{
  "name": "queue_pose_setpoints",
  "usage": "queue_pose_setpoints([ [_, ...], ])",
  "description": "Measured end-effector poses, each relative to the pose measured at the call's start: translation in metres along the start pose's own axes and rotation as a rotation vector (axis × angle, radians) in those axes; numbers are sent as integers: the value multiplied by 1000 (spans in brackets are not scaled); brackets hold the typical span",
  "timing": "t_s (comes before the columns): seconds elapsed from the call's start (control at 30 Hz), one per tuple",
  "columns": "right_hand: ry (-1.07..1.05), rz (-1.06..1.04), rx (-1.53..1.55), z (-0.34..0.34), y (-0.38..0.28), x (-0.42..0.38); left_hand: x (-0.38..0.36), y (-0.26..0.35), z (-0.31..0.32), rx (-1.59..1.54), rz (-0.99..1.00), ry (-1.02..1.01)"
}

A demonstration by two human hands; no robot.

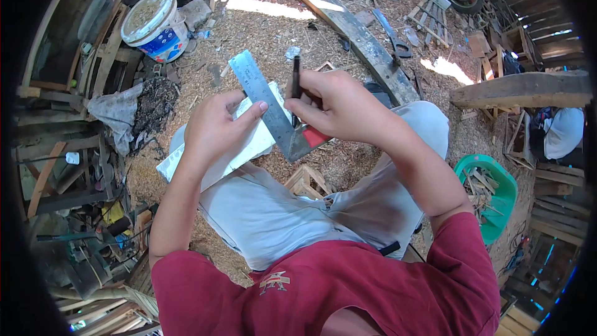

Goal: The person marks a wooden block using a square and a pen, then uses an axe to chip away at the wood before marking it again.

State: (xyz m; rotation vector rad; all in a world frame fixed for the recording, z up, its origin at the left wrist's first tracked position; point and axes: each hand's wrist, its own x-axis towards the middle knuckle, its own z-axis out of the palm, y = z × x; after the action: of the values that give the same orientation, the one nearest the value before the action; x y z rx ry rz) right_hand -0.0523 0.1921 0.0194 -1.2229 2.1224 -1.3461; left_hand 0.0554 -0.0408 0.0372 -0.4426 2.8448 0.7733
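A white board [231, 157], flat and pale, lies across my left thigh and under my left hand [214, 121]. That hand is closed around the board's edge, its thumb pressing beside the steel blade of a try square [261, 92]. The blade slants over the board, and the square's stock, grey with a red part, points toward my right knee. In my right hand [339, 101] a dark, slim pen [296, 78] is pinched upright, close beside the blade. Its lower tip is down by the right edge of the board.
Wood shavings cover the ground. A paint bucket [155, 28] stands at the back left, and a long plank [357, 34] lies ahead with a handsaw [392, 33] beside it. A green tub [502, 202] of wood scraps sits to my right. A small wooden frame [307, 182] lies between my legs.
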Motion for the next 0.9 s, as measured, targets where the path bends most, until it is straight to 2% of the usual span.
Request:
queue_pose_setpoints([
  [0.2, 43, -29, 9, -3, 1, 13, 0, -6, 6, -29, 30, -2],
  [0.3, 236, -133, 53, 7, 11, 25, 0, -5, 7, -36, 28, -26],
  [0.43, 303, -152, 92, 9, 6, 33, 4, -11, 12, -76, 41, 3],
  [0.53, 329, -175, 7, 8, 3, 34, 3, -4, 8, -71, 33, 14],
  [0.63, 366, -281, 9, 13, 5, 33, 3, -5, 9, -69, 56, 19],
  [0.73, 276, -228, 19, 9, -3, 22, 4, -10, 9, -69, 58, 18],
  [0.9, 159, -323, -129, 9, -3, 10, 3, -14, 6, -72, 49, 41],
])
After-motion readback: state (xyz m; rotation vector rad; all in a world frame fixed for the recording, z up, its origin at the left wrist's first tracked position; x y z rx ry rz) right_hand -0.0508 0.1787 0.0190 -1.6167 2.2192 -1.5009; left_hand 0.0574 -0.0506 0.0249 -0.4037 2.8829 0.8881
